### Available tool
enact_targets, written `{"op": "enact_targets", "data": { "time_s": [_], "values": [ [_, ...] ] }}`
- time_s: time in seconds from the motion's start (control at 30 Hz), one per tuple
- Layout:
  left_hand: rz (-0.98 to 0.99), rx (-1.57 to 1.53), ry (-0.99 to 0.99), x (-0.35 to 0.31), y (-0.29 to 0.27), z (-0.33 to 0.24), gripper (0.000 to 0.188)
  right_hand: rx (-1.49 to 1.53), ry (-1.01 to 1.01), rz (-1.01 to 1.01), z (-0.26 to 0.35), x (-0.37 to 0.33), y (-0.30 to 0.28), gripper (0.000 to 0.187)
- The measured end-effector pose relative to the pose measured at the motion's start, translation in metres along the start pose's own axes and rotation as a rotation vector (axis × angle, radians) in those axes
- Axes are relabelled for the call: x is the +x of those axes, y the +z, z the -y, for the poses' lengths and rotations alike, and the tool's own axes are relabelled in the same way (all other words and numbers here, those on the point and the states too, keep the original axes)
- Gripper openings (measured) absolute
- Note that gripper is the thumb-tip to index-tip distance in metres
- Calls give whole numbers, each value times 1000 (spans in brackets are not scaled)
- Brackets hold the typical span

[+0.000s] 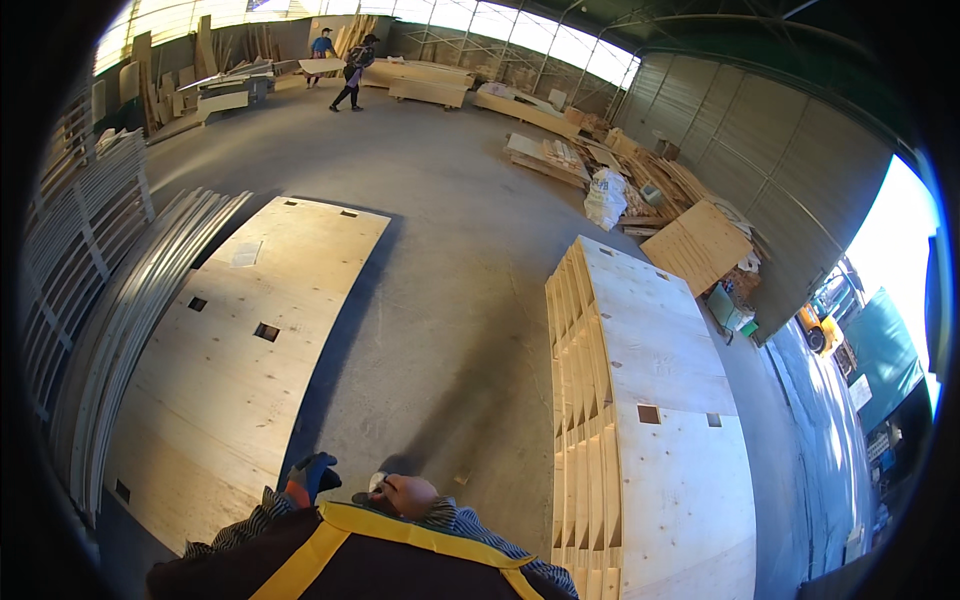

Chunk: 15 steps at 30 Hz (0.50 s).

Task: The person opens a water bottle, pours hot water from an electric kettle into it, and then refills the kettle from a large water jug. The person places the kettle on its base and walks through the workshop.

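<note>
Between two stiff, heavy plywood panel stacks, your gloved left hand and bare right hand hang empty; finger spread unclear. Grip panel edges.

Plenty of open concrete floor straight ahead, a wide lane running between the flat plywood panel on the left and the tall plywood stack on the right. Both sit close to the hands, so sideways room is tight. Bent wooden slats crowd the far left.
</note>
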<state>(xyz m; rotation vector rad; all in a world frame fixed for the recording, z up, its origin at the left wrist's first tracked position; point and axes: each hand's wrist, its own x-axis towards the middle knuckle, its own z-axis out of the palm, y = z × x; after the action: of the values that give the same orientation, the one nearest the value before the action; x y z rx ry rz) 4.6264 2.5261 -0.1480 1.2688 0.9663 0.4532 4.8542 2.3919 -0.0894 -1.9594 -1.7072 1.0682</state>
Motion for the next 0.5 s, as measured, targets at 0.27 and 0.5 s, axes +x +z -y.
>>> {"op": "enact_targets", "data": {
  "time_s": [0.27, 0.5],
  "values": [
    [435, 112, -108, 235, 105, -132, 28, 388, 71, -209, -67, 166, -180, 34],
    [344, -47, 48, 482, 164, -150, 24, 624, 126, -262, -164, 317, -286, 56]
  ]
}}
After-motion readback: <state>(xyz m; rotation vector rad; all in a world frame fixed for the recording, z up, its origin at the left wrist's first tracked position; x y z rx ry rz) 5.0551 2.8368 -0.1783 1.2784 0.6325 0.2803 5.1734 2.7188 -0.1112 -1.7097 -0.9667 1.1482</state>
